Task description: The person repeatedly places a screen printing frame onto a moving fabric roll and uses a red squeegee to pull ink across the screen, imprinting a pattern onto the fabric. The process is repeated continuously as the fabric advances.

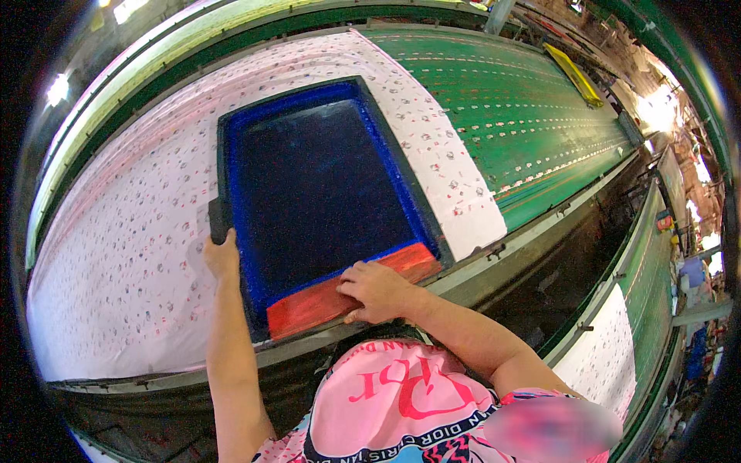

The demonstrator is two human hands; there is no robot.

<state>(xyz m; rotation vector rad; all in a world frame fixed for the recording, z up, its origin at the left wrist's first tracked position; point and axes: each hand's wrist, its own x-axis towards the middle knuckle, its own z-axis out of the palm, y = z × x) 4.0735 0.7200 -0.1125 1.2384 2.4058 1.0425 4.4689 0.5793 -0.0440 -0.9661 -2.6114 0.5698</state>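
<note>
I have the long counter (513, 96) running across my view, its green top bare toward the right end. White cloth (127, 239) with a small scattered print covers the rest, from the left end to past the middle. Beyond the near edge, at lower right, I see a second counter (652, 297) with similar cloth on part of it.

The rectangular frame (397, 164), dark outside and bright blue within, lies on the cloth, its near end close to the counter's near edge; its inside looks nearly black to me. A red strip (309, 307) spans that near end. A yellow piece (573, 76) sits by the counter's far right corner.

The right hand (378, 292) rests on the red strip, half open, fingers loosely bent and slightly apart. The left hand (222, 255) is at the frame's left side, touching the lower end of a small dark block (219, 220); most of its fingers are hidden, so I cannot tell how far it is closed.
</note>
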